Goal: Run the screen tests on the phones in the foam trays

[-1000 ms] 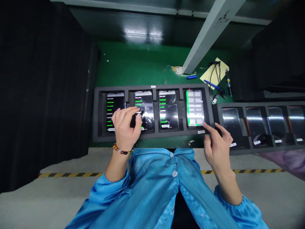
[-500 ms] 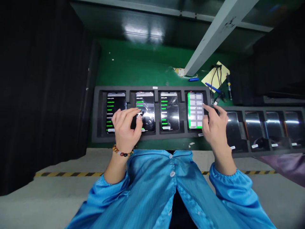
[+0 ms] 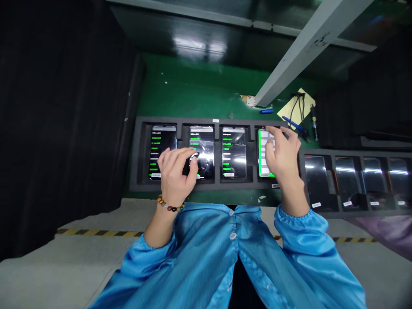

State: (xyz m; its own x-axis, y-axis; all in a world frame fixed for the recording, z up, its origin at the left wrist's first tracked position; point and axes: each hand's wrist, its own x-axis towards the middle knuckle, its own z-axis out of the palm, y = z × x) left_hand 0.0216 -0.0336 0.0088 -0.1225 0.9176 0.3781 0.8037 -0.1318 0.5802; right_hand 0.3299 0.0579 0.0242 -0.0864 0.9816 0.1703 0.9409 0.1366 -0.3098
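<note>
A dark grey foam tray (image 3: 133, 154) holds a row of smartphones with lit screens, each in its own slot. My left hand (image 3: 176, 178) hovers with bent fingers, thumb and forefinger apart, over the leftmost phone (image 3: 165, 139) and the second phone (image 3: 204, 141). Both show lists of green and white text on black, as does the third phone (image 3: 234, 152). Over the rightmost phone (image 3: 262, 165) is my right hand (image 3: 283, 156), forefinger stretched to the upper part of its screen. That screen has pale cells with green along the left and bottom; the hand hides much of it.
To the right, a second foam tray (image 3: 331, 201) holds several dark-screened phones. Behind are a blue pen cap (image 3: 266, 111), yellow paper (image 3: 283, 109) with black cables, and a marker (image 3: 314, 122). A grey post (image 3: 289, 64) rises from the green bench (image 3: 193, 94).
My right hand has moved from the right edge of the rightmost phone up and across its screen. My left hand keeps nearly the same pose. The whole view has shifted slightly.
</note>
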